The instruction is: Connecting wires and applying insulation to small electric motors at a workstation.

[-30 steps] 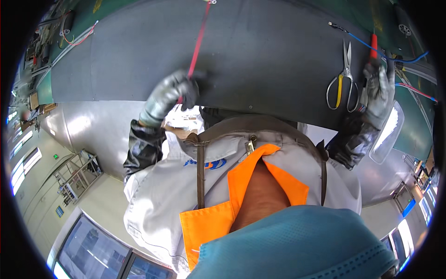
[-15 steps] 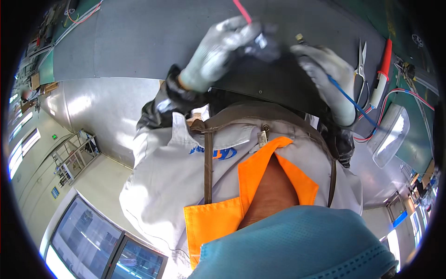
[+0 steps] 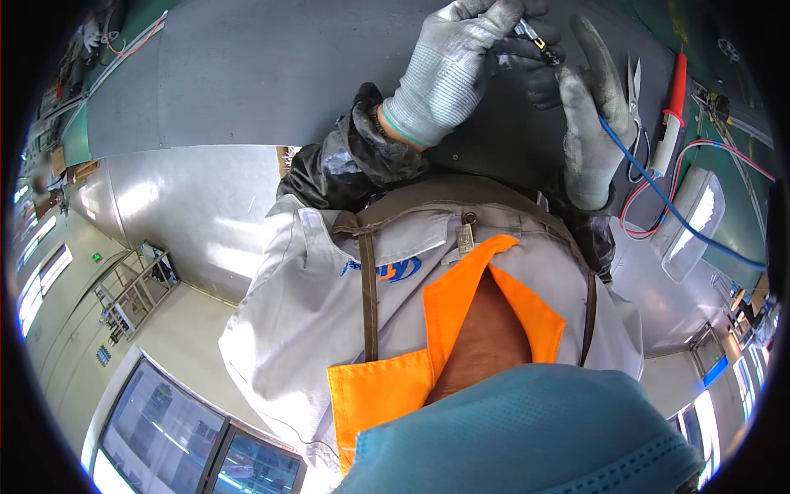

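Note:
My left hand (image 3: 448, 70), in a grey knit glove, is closed in a pinch on a small silver connector (image 3: 527, 31). The connector has a brass-coloured band, and a dark end (image 3: 550, 57) points toward my other hand. My gloved right hand (image 3: 594, 123) is beside it, index finger stretched upward and thumb near the dark end. A blue wire (image 3: 646, 177) runs from the right hand's grip off to the lower right. Where the wire's near end lies is hidden by the fingers. Both hands are over the dark work surface (image 3: 271, 78).
Scissors (image 3: 633, 90) and a red-and-white handled tool (image 3: 675, 111) lie right of my right hand. Red and light-blue wires (image 3: 634, 222) loop near a clear plastic case (image 3: 691, 222). At the far left, more wires (image 3: 136, 49) lie near the surface's edge.
My left hand has moved right and up, close to the right hand. The red wire that stuck up from it no longer shows. The blue wire now stretches farther right.

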Tool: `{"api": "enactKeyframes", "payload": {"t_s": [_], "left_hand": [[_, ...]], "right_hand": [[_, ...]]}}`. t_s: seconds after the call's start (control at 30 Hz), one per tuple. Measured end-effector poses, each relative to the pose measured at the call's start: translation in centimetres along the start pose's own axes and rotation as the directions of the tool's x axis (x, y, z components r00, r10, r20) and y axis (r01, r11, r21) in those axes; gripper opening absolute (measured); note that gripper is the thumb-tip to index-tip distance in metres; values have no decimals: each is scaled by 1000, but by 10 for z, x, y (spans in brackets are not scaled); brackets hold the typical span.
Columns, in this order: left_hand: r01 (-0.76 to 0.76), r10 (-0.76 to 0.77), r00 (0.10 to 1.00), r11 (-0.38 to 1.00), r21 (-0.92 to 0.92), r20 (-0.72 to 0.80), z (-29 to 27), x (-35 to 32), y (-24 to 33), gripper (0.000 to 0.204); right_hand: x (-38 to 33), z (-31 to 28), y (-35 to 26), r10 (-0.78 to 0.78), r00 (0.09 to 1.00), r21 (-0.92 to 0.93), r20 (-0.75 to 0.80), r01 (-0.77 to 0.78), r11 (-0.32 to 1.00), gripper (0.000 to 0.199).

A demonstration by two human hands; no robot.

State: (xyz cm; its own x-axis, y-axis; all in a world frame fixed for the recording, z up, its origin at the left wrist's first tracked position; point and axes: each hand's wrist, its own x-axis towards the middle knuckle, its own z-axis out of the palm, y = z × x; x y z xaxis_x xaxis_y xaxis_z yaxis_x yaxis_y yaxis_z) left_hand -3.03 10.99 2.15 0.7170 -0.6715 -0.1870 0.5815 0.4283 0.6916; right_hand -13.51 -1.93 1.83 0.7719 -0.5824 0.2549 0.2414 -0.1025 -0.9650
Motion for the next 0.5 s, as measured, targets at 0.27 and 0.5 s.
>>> {"api": "enactKeyframes", "payload": {"t_s": [0.27, 0.5], "left_hand": [[-142, 135, 989, 983, 118, 60, 8, -4, -8, 36], [55, 10, 959, 974, -221, 282, 0, 0, -10, 31]], "right_hand": [[-4, 5, -9, 145, 987, 256, 75, -160, 953, 52], [0, 9, -14, 262, 961, 332, 92, -278, 902, 55]]}}
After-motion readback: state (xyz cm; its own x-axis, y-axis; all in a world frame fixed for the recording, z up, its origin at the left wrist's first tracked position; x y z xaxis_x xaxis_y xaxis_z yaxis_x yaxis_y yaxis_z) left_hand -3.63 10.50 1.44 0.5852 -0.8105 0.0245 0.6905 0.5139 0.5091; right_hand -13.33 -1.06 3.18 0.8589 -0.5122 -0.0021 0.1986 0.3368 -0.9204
